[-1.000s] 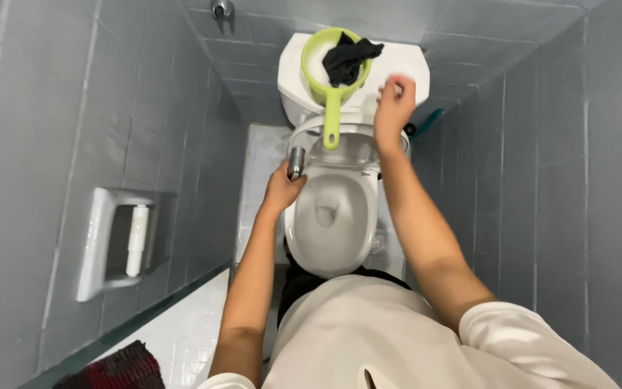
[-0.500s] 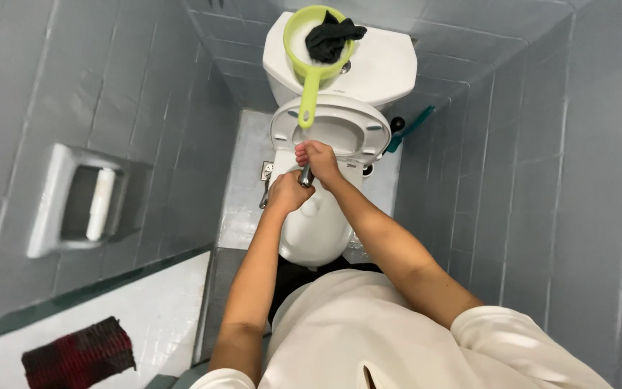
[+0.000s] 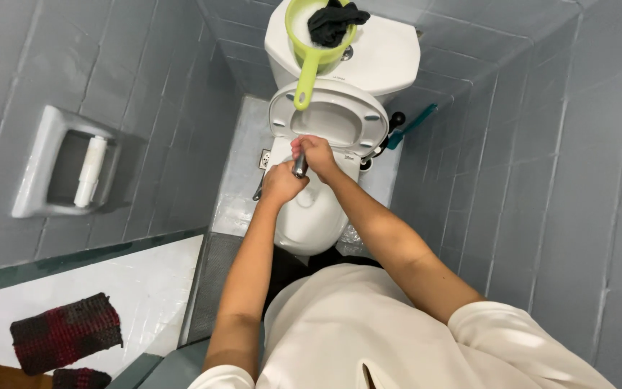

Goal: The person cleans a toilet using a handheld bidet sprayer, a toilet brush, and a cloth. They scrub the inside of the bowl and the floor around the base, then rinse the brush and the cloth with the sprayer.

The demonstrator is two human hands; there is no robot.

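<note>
Now my 2 hands meet over the bowl (image 3: pixel 311 216): left hand (image 3: pixel 282 184) and right hand (image 3: pixel 316 155) both closed on the sprayer (image 3: pixel 300 166), its long axis upright between them.

Glossy ceramic toilet (image 3: pixel 311 223), metal sprayer (image 3: pixel 299 167)

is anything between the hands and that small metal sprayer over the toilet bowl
Nothing visible. Both the left hand and the right hand are already on the small metal sprayer head, above the open white toilet bowl. The raised white seat sits behind them, not between.
</note>
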